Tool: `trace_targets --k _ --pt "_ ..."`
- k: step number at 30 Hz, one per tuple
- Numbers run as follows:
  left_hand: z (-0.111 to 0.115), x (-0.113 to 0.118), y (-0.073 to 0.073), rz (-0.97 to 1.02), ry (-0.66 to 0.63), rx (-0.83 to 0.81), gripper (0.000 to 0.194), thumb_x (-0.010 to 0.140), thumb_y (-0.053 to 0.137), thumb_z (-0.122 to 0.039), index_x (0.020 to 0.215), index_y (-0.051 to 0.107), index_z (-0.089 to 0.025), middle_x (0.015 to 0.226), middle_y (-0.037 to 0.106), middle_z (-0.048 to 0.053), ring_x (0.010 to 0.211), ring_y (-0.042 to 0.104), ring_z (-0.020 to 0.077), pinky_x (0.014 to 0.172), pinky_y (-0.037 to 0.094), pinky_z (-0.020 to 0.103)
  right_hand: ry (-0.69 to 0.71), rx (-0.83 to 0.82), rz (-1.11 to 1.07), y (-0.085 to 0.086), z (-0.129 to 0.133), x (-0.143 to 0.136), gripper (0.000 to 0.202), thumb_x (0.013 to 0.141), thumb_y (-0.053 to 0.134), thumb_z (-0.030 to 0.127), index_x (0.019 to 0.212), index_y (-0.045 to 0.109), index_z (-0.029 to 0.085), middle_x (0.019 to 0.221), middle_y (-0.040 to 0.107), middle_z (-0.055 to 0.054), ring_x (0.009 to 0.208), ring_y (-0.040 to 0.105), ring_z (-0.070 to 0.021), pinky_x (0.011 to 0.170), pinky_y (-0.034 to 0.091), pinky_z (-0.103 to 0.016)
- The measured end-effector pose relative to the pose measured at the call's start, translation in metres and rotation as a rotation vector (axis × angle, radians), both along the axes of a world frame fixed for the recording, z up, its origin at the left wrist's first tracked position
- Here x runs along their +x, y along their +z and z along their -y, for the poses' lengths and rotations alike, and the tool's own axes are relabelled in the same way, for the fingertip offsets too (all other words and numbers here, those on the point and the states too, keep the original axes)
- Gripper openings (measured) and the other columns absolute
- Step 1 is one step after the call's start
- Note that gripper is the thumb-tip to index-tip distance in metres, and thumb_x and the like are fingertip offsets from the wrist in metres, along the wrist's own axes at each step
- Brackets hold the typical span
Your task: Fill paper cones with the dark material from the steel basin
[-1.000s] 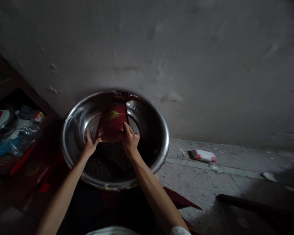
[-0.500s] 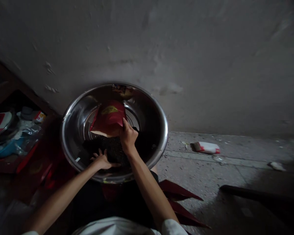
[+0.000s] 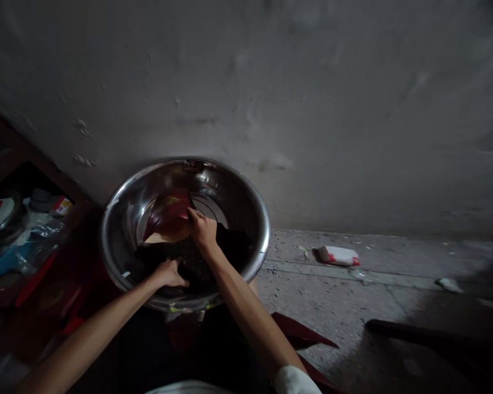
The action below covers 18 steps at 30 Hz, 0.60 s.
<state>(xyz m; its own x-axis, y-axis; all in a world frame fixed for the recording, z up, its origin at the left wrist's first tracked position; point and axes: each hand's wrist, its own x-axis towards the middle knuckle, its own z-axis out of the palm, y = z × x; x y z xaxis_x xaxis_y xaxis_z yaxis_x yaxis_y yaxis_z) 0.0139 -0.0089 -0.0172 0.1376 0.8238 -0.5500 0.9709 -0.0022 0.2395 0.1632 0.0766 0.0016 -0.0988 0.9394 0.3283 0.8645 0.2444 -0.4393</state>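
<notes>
A red pouch (image 3: 169,216) with a yellowish mark lies tilted inside a wide steel basin (image 3: 262,241), its mouth facing me and its pale inner side showing. My right hand (image 3: 204,231) grips the right edge of that mouth. Just below the pouch, dark loose material (image 3: 197,262) is heaped in the near half of the basin; its kind is too dim to make out. My left hand (image 3: 170,273) is at the near left of the heap, fingers curled into the material and thumb apart from them. The fingertips are partly hidden.
A grey wall (image 3: 312,109) rises behind the basin. At right, a white and red packet (image 3: 340,256) lies on the speckled floor (image 3: 296,295), with dark red pointed pieces (image 3: 302,331) nearer me. Plastic bags and a blue bowl (image 3: 8,262) crowd the left.
My left hand's spread fingers have curled into the dark material. My right hand still holds the pouch, which has tilted slightly. The basin appears lower in view as the camera shifted.
</notes>
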Motion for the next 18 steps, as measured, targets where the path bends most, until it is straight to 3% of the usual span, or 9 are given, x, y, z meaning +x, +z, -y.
trace_targets --k 5,10,12,14,16,18 --pt "-0.001 -0.002 -0.006 0.007 0.041 0.016 0.076 0.067 0.076 -0.043 0.139 0.059 -0.025 0.122 0.073 0.012 0.116 0.067 0.0341 0.091 0.053 0.035 0.051 0.002 0.048 -0.01 0.004 -0.006 0.041 0.101 0.045 0.024 0.139 0.06 0.021 0.137 0.065 -0.011 0.103 0.073 -0.0215 0.076 0.055 -0.026" --pt "0.001 0.004 -0.004 -0.007 0.122 0.086 0.072 0.066 0.076 -0.032 0.137 0.063 -0.024 0.115 0.075 0.016 0.112 0.068 0.0381 0.086 0.054 0.038 0.145 -0.011 0.095 -0.009 0.005 -0.012 0.041 0.101 0.044 0.027 0.139 0.06 0.02 0.137 0.064 -0.013 0.102 0.074 -0.0209 0.078 0.056 -0.026" --pt "-0.003 0.001 0.002 0.132 0.203 0.115 0.062 0.065 0.076 -0.027 0.127 0.069 -0.023 0.108 0.077 0.012 0.105 0.071 0.034 0.082 0.054 0.034 0.157 -0.019 0.114 -0.008 0.002 -0.011 0.041 0.101 0.045 0.028 0.138 0.06 0.021 0.137 0.065 -0.012 0.101 0.074 -0.0211 0.078 0.055 -0.026" --pt "-0.01 -0.005 0.011 0.413 0.334 0.147 0.051 0.066 0.073 -0.022 0.117 0.071 -0.018 0.102 0.077 0.009 0.098 0.072 0.0271 0.078 0.054 0.029 0.16 -0.025 0.13 -0.007 0.0 -0.009 0.041 0.1 0.045 0.028 0.138 0.059 0.022 0.137 0.065 -0.011 0.102 0.073 -0.0212 0.078 0.055 -0.026" --pt "-0.019 -0.013 0.023 0.705 0.514 0.139 0.043 0.069 0.07 -0.02 0.112 0.07 -0.017 0.092 0.076 0.005 0.083 0.071 0.0196 0.069 0.054 0.024 0.17 -0.042 0.146 -0.005 -0.001 -0.007 0.041 0.1 0.046 0.026 0.138 0.059 0.021 0.137 0.065 -0.011 0.102 0.073 -0.0215 0.078 0.054 -0.027" --pt "-0.03 -0.018 0.037 0.876 0.711 0.098 0.036 0.073 0.069 -0.025 0.108 0.067 -0.018 0.077 0.071 0.001 0.063 0.066 0.014 0.053 0.048 0.02 0.188 -0.061 0.162 -0.003 -0.001 -0.006 0.043 0.098 0.046 0.023 0.139 0.058 0.019 0.138 0.064 -0.013 0.102 0.073 -0.022 0.078 0.055 -0.028"
